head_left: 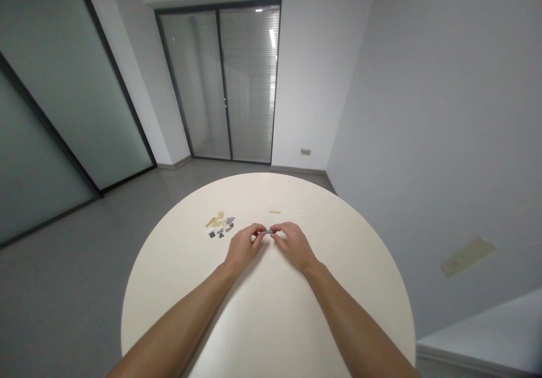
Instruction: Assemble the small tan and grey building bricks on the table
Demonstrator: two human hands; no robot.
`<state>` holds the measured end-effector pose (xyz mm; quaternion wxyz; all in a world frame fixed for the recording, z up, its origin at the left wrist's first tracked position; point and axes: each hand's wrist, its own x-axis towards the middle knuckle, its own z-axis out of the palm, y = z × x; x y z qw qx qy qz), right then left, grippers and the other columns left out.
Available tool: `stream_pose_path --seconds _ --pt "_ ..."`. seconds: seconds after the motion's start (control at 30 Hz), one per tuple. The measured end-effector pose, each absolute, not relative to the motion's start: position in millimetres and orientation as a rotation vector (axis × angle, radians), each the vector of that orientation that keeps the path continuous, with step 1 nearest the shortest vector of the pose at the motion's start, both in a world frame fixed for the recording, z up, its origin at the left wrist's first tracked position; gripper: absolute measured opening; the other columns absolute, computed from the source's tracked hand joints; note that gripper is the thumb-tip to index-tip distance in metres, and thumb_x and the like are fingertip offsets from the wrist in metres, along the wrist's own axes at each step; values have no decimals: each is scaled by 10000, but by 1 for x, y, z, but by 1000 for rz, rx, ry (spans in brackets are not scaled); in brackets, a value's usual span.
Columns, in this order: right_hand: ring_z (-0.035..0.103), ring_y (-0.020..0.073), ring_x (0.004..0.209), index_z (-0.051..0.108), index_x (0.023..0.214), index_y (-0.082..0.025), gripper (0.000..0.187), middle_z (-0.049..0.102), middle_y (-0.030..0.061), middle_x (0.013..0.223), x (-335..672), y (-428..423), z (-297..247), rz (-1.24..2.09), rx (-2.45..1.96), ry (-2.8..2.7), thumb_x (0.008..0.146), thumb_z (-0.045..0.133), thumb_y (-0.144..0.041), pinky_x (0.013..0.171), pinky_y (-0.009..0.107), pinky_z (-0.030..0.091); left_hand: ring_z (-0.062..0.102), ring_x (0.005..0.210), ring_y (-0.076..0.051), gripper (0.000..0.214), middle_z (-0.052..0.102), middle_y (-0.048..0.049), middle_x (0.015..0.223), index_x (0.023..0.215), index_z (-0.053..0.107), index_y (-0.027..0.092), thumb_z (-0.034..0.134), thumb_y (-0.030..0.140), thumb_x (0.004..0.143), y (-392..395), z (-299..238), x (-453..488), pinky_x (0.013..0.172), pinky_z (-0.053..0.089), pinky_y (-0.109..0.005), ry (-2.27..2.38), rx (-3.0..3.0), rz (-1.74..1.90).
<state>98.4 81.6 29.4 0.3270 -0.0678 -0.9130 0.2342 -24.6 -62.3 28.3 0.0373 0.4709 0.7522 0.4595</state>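
Observation:
Between my two hands, above the round table, is a small grey building-block piece (268, 231). My left hand (245, 245) pinches its left end between thumb and fingers. At the other end, the thumb and fingers of my right hand (293, 244) close on the same piece. Fingertips cover both ends, so only its short middle shows. Left of my left hand lies a loose group of small tan, grey and black building-block pieces (219, 223). Beyond my hands a thin tan strip (275, 212) lies by itself.
The round cream table (262, 321) stands in front of me. Tiny white bits (300, 215) lie on it past my right hand. Behind are a glass door with blinds (249, 84) and a grey wall (444, 113) on the right. Frosted panels (63, 73) stand at left.

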Motion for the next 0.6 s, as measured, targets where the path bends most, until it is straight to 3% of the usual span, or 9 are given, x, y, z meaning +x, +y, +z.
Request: stream_pose_path --seconds 0.6 --pt "640 197 966 669 1032 -242 118 726 24 997 97 85 24 599 -165 -2384 938 597 -254 914 369 429 659 838 -144 183 711 4 991 1034 668 256 542 272 901 -61 20 -27 684 526 -236 2322 1534 1414"
